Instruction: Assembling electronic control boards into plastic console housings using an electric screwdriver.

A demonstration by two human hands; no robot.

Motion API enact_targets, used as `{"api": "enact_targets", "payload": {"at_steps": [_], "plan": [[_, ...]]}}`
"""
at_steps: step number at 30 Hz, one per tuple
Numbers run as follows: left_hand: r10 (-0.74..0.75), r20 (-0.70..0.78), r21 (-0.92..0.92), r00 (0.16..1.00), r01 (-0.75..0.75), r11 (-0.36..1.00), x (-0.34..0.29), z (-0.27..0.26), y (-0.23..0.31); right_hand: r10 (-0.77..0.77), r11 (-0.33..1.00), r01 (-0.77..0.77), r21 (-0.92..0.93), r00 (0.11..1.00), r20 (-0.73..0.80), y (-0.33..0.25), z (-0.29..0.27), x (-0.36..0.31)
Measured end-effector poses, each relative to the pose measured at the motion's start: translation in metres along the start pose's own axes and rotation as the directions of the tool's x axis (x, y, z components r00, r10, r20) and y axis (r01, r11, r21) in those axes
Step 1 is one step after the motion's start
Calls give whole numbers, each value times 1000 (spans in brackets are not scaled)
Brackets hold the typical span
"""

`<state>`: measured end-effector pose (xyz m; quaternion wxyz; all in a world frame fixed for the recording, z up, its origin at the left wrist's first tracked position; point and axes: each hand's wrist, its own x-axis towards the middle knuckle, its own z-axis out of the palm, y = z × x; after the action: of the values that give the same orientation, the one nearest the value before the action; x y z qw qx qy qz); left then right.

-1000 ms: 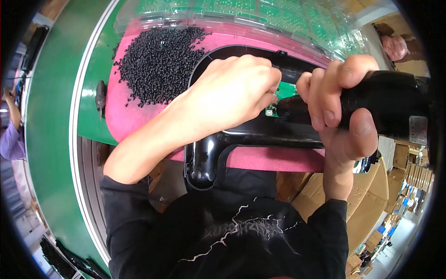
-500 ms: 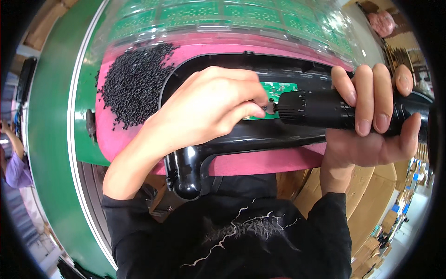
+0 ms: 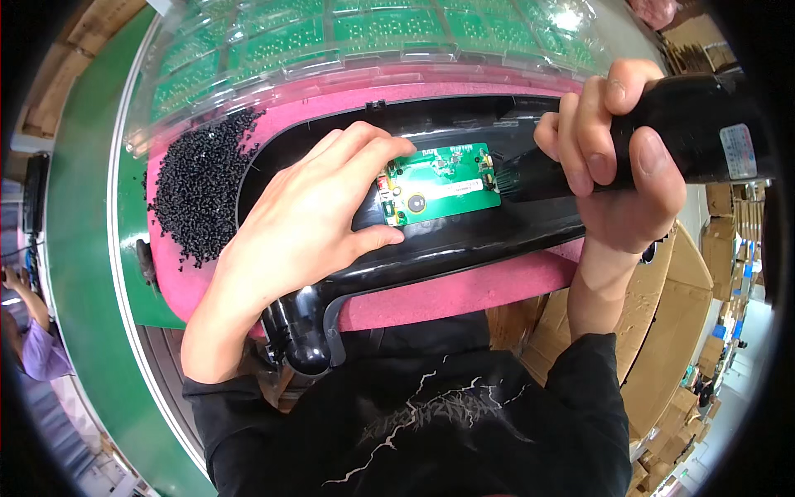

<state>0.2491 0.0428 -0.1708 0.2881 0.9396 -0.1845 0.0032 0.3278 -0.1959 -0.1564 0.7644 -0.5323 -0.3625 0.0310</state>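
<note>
A green circuit board (image 3: 447,184) lies inside a long black plastic housing (image 3: 464,240) on a pink pad. My left hand (image 3: 315,203) spans the board's left end, thumb and forefinger apart near its two long edges; whether it presses on the board I cannot tell. My right hand (image 3: 609,157) is wrapped round a black electric screwdriver (image 3: 704,124) with a pale label on its body. The screwdriver's ribbed nose points left, at the board's right end, and its tip cannot be made out. A heap of small black screws (image 3: 199,186) lies left of the housing.
Clear plastic trays (image 3: 364,50) with several green circuit boards stand behind the pink pad (image 3: 447,300). A green surface with a white edge strip runs along the left. Cardboard boxes (image 3: 671,306) stand at the right, and a person in purple (image 3: 41,344) is at far left.
My left hand has left its pinch at the screwdriver's tip and moved left, fingers spreading. The screwdriver has swung up and right, exposing the board. The whole view has shifted somewhat.
</note>
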Motion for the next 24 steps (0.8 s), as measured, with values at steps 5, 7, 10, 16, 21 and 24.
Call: {"api": "enact_targets", "payload": {"at_steps": [5,7,10,16,21,24], "plan": [[3,0,7,1000,-3,1000,1,-1,0,-38,999,38,5,998,44,8,4,1],[12,19,27,1000,-12,1000,1,-1,0,-23,1000,23,-18,999,31,7,8,1],[11,30,31,1000,-12,999,0,-2,1,-58,987,46,156,996,71,14,3,3],[72,-164,40,984,-66,997,-3,-4,-3,-26,982,6,188,994,104,12,-2,3],[161,-421,206,893,-79,975,-3,-20,-10,435,827,-257,501,857,-278,-9,-30,29],[60,-314,224,947,12,975,-5,-22,-22,420,857,-209,470,813,-404,-22,-44,44]]}}
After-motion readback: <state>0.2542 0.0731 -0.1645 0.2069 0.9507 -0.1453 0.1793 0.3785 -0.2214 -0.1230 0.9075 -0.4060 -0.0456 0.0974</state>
